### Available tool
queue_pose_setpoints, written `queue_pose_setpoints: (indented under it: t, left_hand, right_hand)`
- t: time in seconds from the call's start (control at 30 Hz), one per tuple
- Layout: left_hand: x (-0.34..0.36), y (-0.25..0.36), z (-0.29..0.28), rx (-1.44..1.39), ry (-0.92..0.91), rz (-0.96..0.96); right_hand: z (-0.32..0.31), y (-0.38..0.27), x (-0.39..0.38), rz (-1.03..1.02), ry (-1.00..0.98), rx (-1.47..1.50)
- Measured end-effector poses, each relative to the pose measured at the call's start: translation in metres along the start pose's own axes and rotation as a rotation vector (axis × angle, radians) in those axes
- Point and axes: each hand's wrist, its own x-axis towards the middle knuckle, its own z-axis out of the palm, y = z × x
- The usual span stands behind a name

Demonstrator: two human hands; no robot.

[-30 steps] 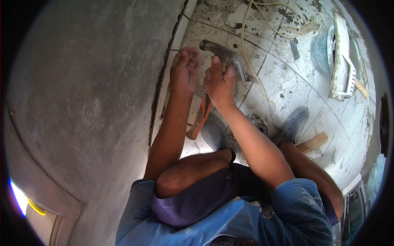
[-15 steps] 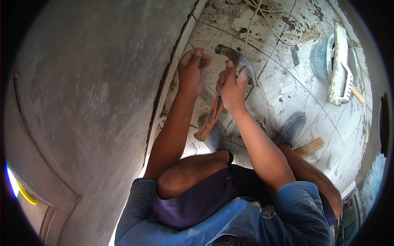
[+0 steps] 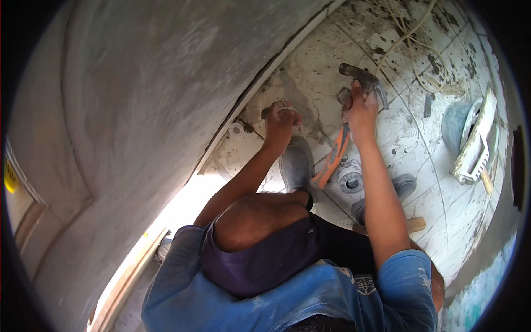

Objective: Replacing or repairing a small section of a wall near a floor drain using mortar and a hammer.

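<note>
Grimy white floor tiles (image 3: 398,133) met a bare grey wall (image 3: 149,83) along a dark, slanting gap, and bright light came in at the wall's lower end. Over those tiles, the person's right hand (image 3: 362,115) was wrapped firmly round a claw hammer (image 3: 333,157), close under its head, thumb lying up along the neck; the orange-and-dark handle slanted down and leftward below the fist, toward a grey boot (image 3: 296,166). Nearer the wall, and well apart from the hammer, the left hand (image 3: 281,124) was curled in, thumb and fingertips drawn together on a thin pale thing (image 3: 286,107).

So high a grip seemed sound for steadying the hammer, though a full swing would probably have called for a hold lower on the handle. Good handling, as I judged it, meant a light pinch on the small piece, fingertips clear of the blunt face, and some care for the claw, which pointed rightward.

Curled fingers hid most of that piece, so its kind could not be told. The right hand covered the hammer's neck, and the right forearm (image 3: 381,185) crossed a second boot (image 3: 404,186) and a wood offcut (image 3: 416,224). A long pale tool (image 3: 474,138) partly masked a bucket (image 3: 454,126).
</note>
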Motion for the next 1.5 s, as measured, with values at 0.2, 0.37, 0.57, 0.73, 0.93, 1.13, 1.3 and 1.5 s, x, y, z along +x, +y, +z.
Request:
queue_pose_setpoints:
  t: [0.2,0.37,0.57,0.73,0.93,1.13,1.3,1.5]
  left_hand:
    - [-0.029,-0.028,-0.035,0.603,0.019,0.137]
    - [-0.021,-0.042,-0.056,0.871,0.161,0.499]
    - [-0.057,-0.053,-0.100,0.402,0.344,0.192]
    - [-0.087,-0.055,-0.151,0.161,0.703,0.210]
    - [-0.089,-0.055,-0.185,0.015,1.007,0.085]
    - [-0.091,-0.064,-0.161,0.609,0.462,0.132]
    - [-0.082,-0.086,-0.135,0.712,0.360,0.198]
    - [-0.093,-0.109,-0.146,1.050,0.301,0.269]
  right_hand:
    - [-0.006,-0.001,0.031,-0.124,-0.139,-0.703]
    - [0.002,-0.007,0.035,-0.444,-0.334,-0.776]
    - [0.004,-0.003,0.021,-0.428,-0.434,-0.952]
    - [-0.006,0.012,0.020,-0.537,-0.451,-0.971]
    - [-0.017,0.026,0.022,-0.571,-0.375,-1.050]
    - [-0.024,0.038,0.018,-0.645,-0.411,-1.154]
    - [-0.024,0.056,0.015,-0.796,-0.244,-1.217]
    - [-0.019,0.066,0.013,-0.696,-0.161,-1.172]
